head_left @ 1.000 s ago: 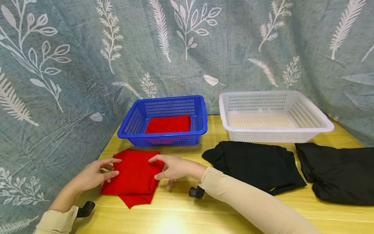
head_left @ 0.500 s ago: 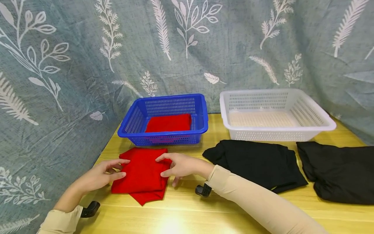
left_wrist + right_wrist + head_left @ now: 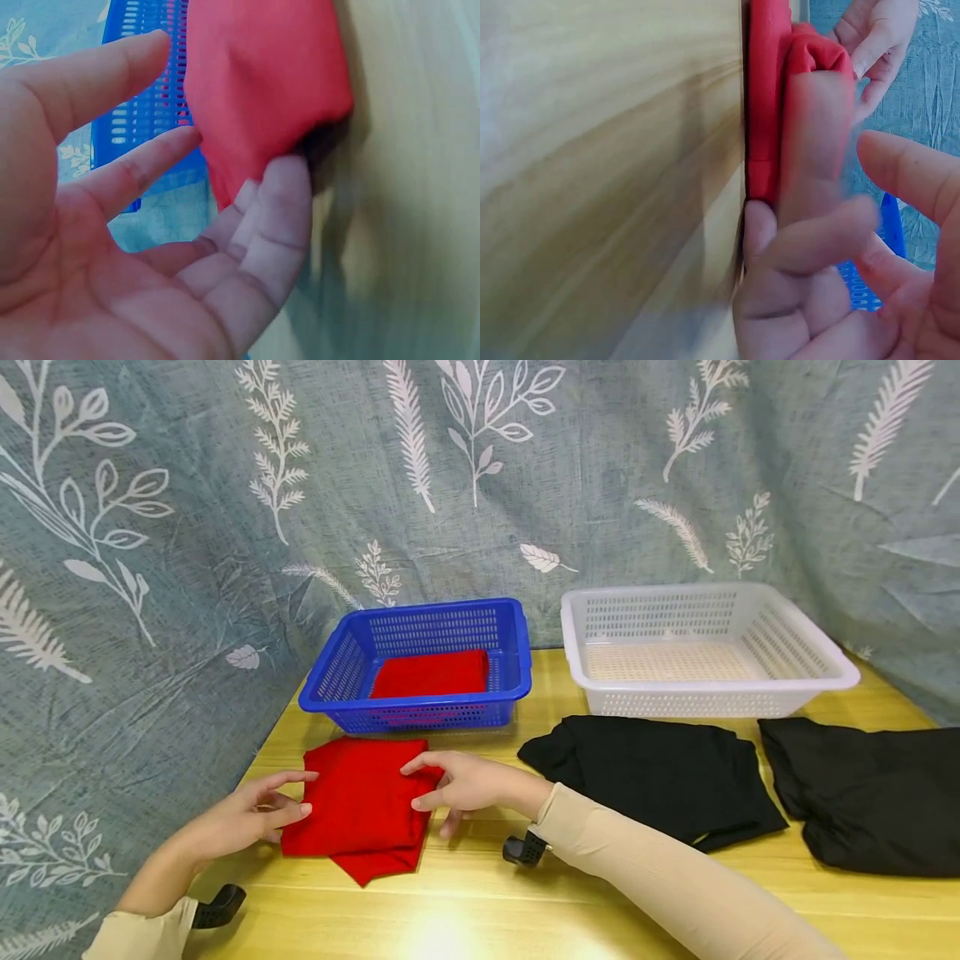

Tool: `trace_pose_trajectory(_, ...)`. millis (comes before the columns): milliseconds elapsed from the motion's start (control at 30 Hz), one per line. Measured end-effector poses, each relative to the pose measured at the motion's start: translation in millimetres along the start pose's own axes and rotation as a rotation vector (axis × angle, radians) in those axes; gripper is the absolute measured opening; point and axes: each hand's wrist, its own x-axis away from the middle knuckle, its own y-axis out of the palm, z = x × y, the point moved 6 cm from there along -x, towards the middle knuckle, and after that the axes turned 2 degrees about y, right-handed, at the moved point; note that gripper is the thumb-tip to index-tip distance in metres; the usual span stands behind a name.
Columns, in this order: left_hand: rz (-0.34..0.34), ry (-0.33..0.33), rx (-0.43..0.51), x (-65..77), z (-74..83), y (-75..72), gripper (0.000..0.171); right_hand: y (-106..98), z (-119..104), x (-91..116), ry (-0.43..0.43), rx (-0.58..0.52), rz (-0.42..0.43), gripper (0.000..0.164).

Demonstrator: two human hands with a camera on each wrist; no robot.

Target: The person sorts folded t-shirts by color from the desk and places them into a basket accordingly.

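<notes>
A folded red cloth (image 3: 360,797) lies on the table at the left in the head view, a corner of its lower layer sticking out at the front. At its left edge is my left hand (image 3: 243,818), thumb and fingers spread apart; in the left wrist view the lower fingers (image 3: 285,202) reach the cloth's edge. My right hand (image 3: 476,785) is at the opposite edge, its fingers loosely bent. Seen from the right wrist, a fingertip (image 3: 759,229) meets the end of the lower layer, and another finger, blurred, lies along the upper fold.
Behind the cloth stands a blue basket (image 3: 416,702) with folded red fabric (image 3: 431,675) inside. A white basket (image 3: 708,685) is to its right. Two black cloths, one nearer (image 3: 660,777) and one farther right (image 3: 877,802), lie in front of it. A patterned curtain (image 3: 480,485) hangs behind.
Between the first two head frames, the red cloth and both hands shifted right. Since then my left hand has drawn slightly left, away from the cloth's top; the right hand has barely moved.
</notes>
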Motion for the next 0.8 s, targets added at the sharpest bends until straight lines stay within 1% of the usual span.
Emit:
trace_pose_trajectory(167, -0.031, 0.040, 0.064, -1.1, 1.3, 3.8, 0.068, 0, 2, 0, 0.013, -0.057, 0.012, 0.052)
trace_pose_trajectory(267, -0.039, 0.050, 0.091, -1.3, 0.2, 5.7, 0.067, 1, 4, -1, 0.021, -0.085, 0.029, 0.051)
trace_pose_trajectory(333, -0.037, 0.053, 0.100, -1.5, -0.8, 7.5, 0.067, 2, 5, -3, 0.024, -0.102, 0.039, 0.051)
trace_pose_trajectory(500, -0.027, 0.034, 0.141, -2.1, -2.5, 11.8, 0.065, 4, 7, -5, 0.027, -0.136, 0.051, 0.048)
trace_pose_trajectory(633, -0.040, 0.037, 0.221, -3.2, -2.6, 15.2, 0.064, 4, 8, -6, 0.032, -0.145, 0.058, 0.047)
trace_pose_trajectory(733, -0.076, 0.060, 0.290, -4.7, -1.5, 19.0, 0.061, 4, 9, -7, 0.037, -0.160, 0.057, 0.047)
trace_pose_trajectory(800, -0.095, 0.070, 0.313, -5.9, -0.8, 21.5, 0.058, 4, 10, -8, 0.039, -0.170, 0.056, 0.048)
